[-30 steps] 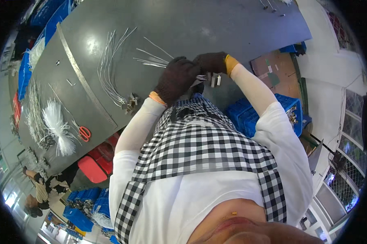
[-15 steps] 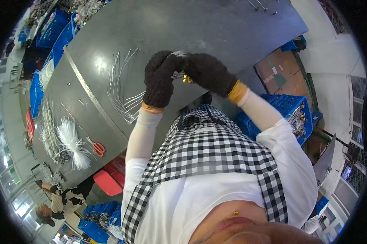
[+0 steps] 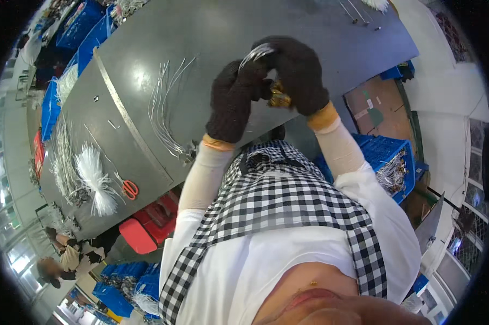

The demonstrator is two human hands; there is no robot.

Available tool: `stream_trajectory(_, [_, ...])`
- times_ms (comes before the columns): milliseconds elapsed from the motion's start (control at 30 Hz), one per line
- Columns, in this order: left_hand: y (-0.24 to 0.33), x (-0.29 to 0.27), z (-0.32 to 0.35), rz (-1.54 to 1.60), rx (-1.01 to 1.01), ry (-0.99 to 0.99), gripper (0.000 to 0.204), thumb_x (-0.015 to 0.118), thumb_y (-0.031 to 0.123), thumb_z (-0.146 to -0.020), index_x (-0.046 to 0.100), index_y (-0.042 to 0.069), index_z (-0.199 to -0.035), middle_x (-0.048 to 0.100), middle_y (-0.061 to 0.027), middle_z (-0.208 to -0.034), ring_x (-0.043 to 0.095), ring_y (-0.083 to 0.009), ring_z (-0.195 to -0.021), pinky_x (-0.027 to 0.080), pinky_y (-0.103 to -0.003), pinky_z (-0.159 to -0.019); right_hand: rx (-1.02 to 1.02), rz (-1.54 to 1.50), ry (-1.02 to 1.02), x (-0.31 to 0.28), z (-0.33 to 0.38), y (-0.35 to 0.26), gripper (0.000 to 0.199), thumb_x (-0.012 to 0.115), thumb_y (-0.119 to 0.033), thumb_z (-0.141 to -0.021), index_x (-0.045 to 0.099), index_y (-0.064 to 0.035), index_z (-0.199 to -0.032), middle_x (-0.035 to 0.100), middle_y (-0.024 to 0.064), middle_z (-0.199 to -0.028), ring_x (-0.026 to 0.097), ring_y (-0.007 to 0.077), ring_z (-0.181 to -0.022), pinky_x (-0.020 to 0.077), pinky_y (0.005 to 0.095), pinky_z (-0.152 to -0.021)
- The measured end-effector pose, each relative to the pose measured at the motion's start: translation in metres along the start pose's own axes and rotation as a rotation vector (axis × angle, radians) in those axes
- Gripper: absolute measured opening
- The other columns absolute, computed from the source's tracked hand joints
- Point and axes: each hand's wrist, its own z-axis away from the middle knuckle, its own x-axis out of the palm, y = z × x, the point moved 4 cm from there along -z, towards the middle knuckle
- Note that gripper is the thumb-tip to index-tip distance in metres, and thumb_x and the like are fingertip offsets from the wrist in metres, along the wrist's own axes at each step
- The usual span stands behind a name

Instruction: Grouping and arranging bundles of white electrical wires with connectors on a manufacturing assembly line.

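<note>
My left hand (image 3: 231, 103), in a dark knitted glove with an orange cuff, is closed on a bent bundle of silvery-white wires (image 3: 258, 52) above the table. My right hand (image 3: 298, 73), gloved the same way, curls round the other side of that bundle. Beneath its fingers a shiny gold-coloured cluster (image 3: 279, 96) shows; its exact kind is not clear. Most of the bundle is hidden by the gloves. Left of my left wrist, loose silvery wires (image 3: 162, 114) lie spread on the table, with small metal ends (image 3: 188, 153) next to my forearm.
The grey table (image 3: 212, 27) carries a metal strip (image 3: 120, 103), orange-handled scissors (image 3: 129, 189), a white wire bundle (image 3: 94, 176) and grey wire bundles (image 3: 65, 168). Blue crates (image 3: 401, 157) stand at my right. A red stool (image 3: 138, 235) is at the lower left; another person (image 3: 71, 257) is beyond it.
Both hands have moved slightly right, and my right hand has risen and turned, showing more of the gold-coloured cluster. The bent wires now stand out above the gloves.
</note>
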Motion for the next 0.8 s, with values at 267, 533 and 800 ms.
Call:
stream_trajectory(267, [-0.008,0.004,0.013,0.034,0.443,0.041,0.027,0.062,0.028,-0.103,0.066,0.004,-0.115,0.072,-0.0079,-0.089,0.069,-0.0159,-0.076,0.053,-0.030,-0.072,-0.383,0.471,0.048,0.008,-0.029,-0.040,0.027,0.060,-0.009,-0.097,0.071,0.0008,-0.120,0.074,0.0074,-0.113,0.071,0.0174,-0.093,0.0568,0.0311,-0.084])
stream_trajectory(533, [0.027,-0.041,0.045,-0.158,-0.085,-0.155,0.021,0.061,0.022,-0.103,0.063,0.002,-0.108,0.067,-0.0079,-0.087,0.067,-0.0163,-0.072,0.055,-0.033,-0.061,-0.464,0.459,-0.165,-0.002,-0.061,-0.025,0.044,0.060,0.006,-0.092,0.067,-0.0066,-0.133,0.074,0.0125,-0.120,0.071,0.0207,-0.108,0.0567,0.0325,-0.090])
stream_trajectory(800, [0.029,-0.109,0.067,-0.772,0.319,-0.136,0.031,0.068,0.006,-0.089,0.063,0.011,-0.119,0.062,-0.0111,-0.098,0.066,-0.0252,-0.082,0.056,-0.039,-0.070,0.510,0.035,-0.607,0.072,-0.071,-0.037,0.042,0.058,0.008,-0.091,0.068,-0.0047,-0.130,0.074,0.0080,-0.119,0.071,0.0210,-0.107,0.0593,0.0344,-0.088])
